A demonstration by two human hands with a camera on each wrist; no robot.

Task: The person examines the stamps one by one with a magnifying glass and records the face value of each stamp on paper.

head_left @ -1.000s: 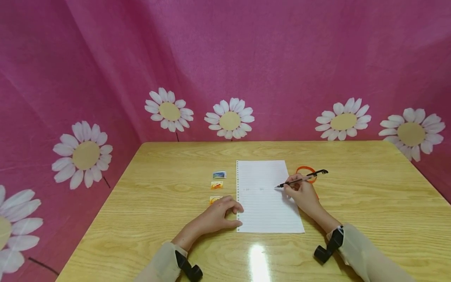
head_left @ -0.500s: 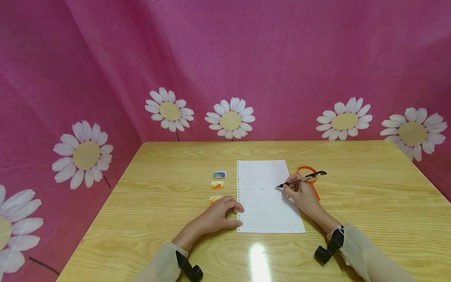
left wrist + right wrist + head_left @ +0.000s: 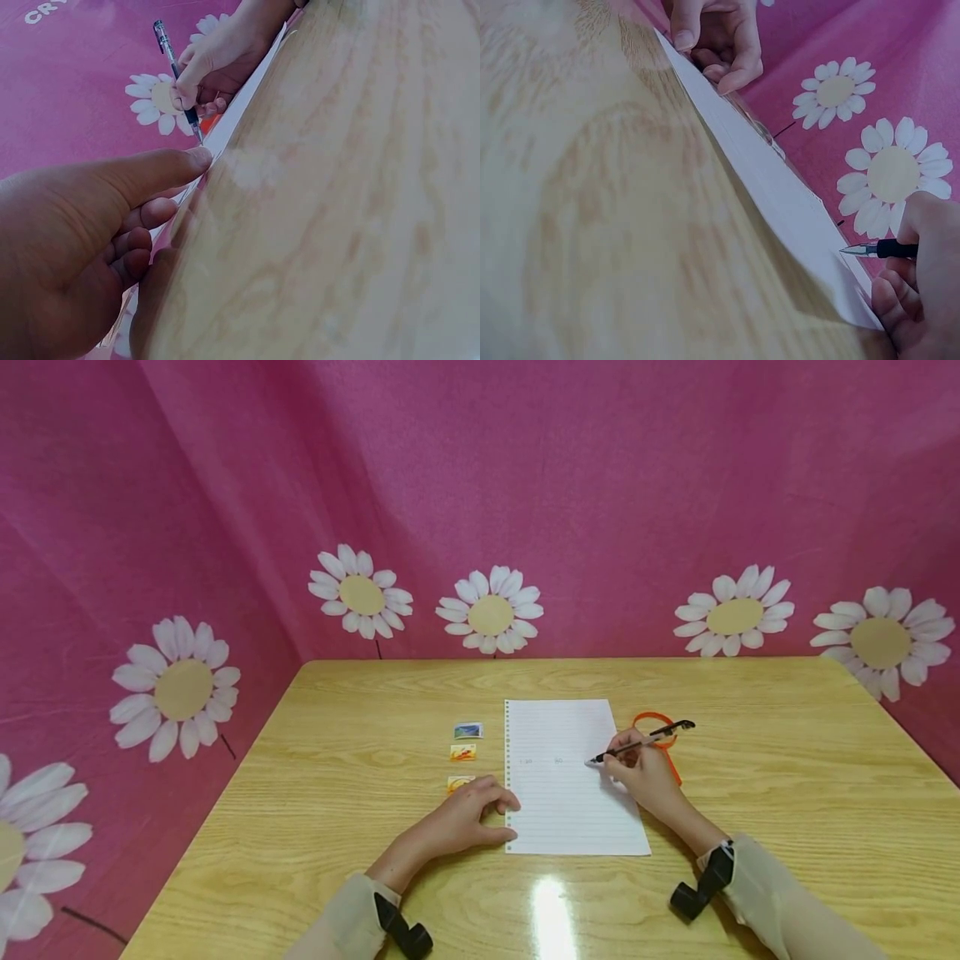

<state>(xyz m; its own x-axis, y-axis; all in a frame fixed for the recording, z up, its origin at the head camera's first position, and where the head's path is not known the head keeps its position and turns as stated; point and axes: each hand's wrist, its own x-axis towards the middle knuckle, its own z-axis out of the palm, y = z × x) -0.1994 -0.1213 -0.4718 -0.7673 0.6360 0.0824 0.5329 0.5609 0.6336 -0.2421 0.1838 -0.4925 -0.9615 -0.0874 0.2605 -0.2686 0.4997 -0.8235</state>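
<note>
A lined sheet of paper (image 3: pixel 562 818) with punched holes down its left side lies on the table, with small faint writing across its middle. My right hand (image 3: pixel 647 781) pinches a black pen (image 3: pixel 660 732), its tip at the paper right of the writing. In the right wrist view the tip of the pen (image 3: pixel 862 249) shows close to the sheet. My left hand (image 3: pixel 468 818) rests at the paper's left edge, fingers loosely bent, thumb and fingertips touching the margin. The left wrist view shows the thumb of my left hand (image 3: pixel 97 202) along the paper's edge.
Left of the paper lie a blue picture card (image 3: pixel 468 731), a yellow-red card (image 3: pixel 462 752) and another yellow card (image 3: pixel 459 783), partly hidden by my left hand. Orange-handled scissors (image 3: pixel 643 717) lie beyond my right hand. A pink flowered cloth (image 3: pixel 600 485) hangs behind the wooden table (image 3: pixel 322 735).
The view shifts very slightly. Both hands stay almost in place, and the pen tilts a little while its tip stays around the same spot on the paper.
</note>
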